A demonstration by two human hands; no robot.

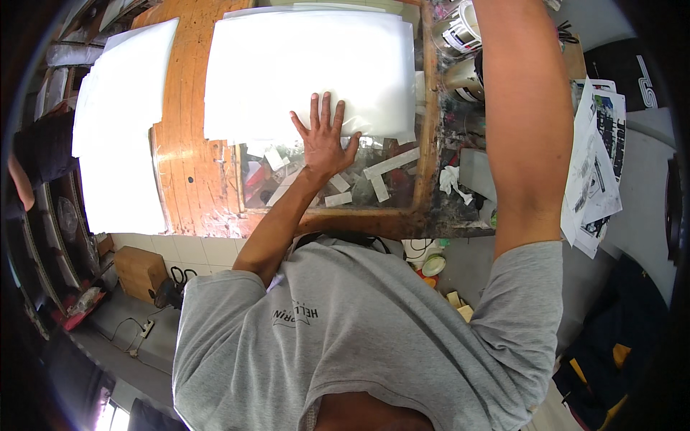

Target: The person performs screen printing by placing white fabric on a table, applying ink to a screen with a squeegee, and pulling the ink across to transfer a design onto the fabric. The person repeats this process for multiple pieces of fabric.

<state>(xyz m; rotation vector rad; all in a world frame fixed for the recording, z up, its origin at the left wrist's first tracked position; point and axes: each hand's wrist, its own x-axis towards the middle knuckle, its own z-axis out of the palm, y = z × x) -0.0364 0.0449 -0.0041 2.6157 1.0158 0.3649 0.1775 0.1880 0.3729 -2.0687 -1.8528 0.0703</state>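
My left hand (327,147) lies flat with its fingers spread on the near edge of a stack of glossy white sheets (309,65). The sheets rest over a glass panel (352,172) set in a wooden frame. Through the glass, below my palm, strips and scraps of pale material show. My right forearm (528,108) stretches up past the top edge of the picture, so the right hand is out of sight.
Another pile of white sheets (122,136) lies on the wooden table (190,158) at left. Tins (460,36) and a crumpled white tissue (453,181) sit right of the glass. Printed papers (596,172) lie beyond my right arm. Another person's arm (20,183) shows at far left.
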